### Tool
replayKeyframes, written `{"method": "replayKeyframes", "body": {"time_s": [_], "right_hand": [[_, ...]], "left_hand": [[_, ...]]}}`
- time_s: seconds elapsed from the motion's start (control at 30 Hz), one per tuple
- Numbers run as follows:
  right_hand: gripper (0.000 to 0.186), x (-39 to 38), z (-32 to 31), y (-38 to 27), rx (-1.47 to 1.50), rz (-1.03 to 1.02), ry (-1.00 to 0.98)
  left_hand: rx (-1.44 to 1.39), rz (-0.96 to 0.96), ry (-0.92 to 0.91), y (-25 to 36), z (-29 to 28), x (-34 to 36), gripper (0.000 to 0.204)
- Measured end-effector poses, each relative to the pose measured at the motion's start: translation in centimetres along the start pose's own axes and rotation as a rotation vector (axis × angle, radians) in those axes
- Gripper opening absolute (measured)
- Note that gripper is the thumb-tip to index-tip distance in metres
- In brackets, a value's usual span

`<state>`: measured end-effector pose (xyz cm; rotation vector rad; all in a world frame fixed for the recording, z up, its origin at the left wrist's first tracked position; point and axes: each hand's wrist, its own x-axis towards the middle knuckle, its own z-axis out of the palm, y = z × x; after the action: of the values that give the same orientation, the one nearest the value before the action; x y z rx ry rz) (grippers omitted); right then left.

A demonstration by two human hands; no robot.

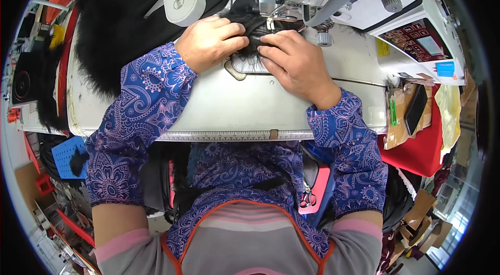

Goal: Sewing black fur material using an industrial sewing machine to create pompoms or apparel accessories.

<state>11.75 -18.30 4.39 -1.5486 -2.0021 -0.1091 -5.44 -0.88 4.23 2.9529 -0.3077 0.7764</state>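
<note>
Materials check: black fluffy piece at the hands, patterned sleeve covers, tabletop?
Black fluffy piece: soft fur-like pile, real or faux unclear; loose wispy hairs show.
Sleeve covers: probably thin woven cloth, matte, apparently printed; soft wrinkles and gathered cuffs.
Tabletop: hard and smooth, slight sheen, perhaps laminate; even off-white surface, no visible grain.

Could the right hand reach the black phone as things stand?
Probably yes: the right hand would have to leave the black furry material, but the sewing machine stands farther back and only a slim green item lies just left of the black phone.
</note>
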Motion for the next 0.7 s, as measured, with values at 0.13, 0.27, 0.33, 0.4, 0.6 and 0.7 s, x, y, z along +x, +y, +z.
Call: {"method": "replayKeyframes", "body": {"time_s": [0.13, 0.27, 0.33, 0.4, 0.6, 0.7], "right_hand": [[0.020, 0.1, -0.2, -0.2, -0.010, 0.049, -0.005], [0.019, 0.0, 0.2, 0.3, 0.020, 0.033, -0.006], [0.019, 0.0, 0.5, 0.4, 0.022, 0.002, 0.000], [0.019, 0.0, 0.4, 0.3, 0.020, 0.015, -0.001], [0.018, -0.1, 0.5, 0.5, -0.002, 0.038, 0.005], [0.019, -0.1, 0.4, 0.6, -0.018, 0.040, 0.002]], "left_hand": [[-0.029, -0.088, -0.005, 0.3, 0.5, 0.7, 0.026], [-0.063, -0.143, 0.024, -0.6, 0.5, 0.7, 0.029], [-0.090, -0.175, -0.014, -1.0, 0.5, 0.8, 0.031], [-0.037, -0.128, 0.052, -1.5, 0.3, 1.2, 0.028], [0.043, 0.253, 0.106, -1.1, -1.3, 0.8, 0.016], [-0.013, 0.204, -0.053, -0.8, -0.7, 0.0, 0.018]]}}
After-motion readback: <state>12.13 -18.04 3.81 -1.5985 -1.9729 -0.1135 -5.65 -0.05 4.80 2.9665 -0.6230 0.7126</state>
